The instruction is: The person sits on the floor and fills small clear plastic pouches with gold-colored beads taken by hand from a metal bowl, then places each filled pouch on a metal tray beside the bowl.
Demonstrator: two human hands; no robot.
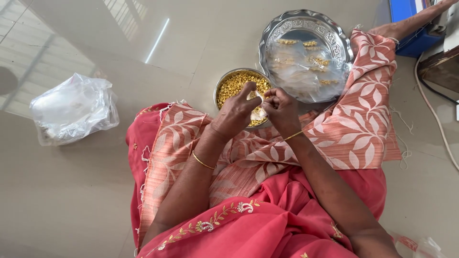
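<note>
My left hand [237, 111] and my right hand [280, 109] meet over the near edge of a round steel bowl [221, 84] filled with small golden beads. Together they pinch a small clear plastic pouch [258, 113] that hangs between the fingers. Both wrists wear thin gold bangles. Behind the bowl lies a large embossed steel plate [334, 38] holding several clear pouches with golden pieces inside. I sit on the floor with red and peach leaf-patterned cloth [354, 129] spread over my lap and knees.
A crumpled clear plastic bag [71, 109] lies on the glossy tiled floor at the left. A blue box [406, 19], a wooden furniture edge [442, 67] and a white cable [435, 114] are at the upper right.
</note>
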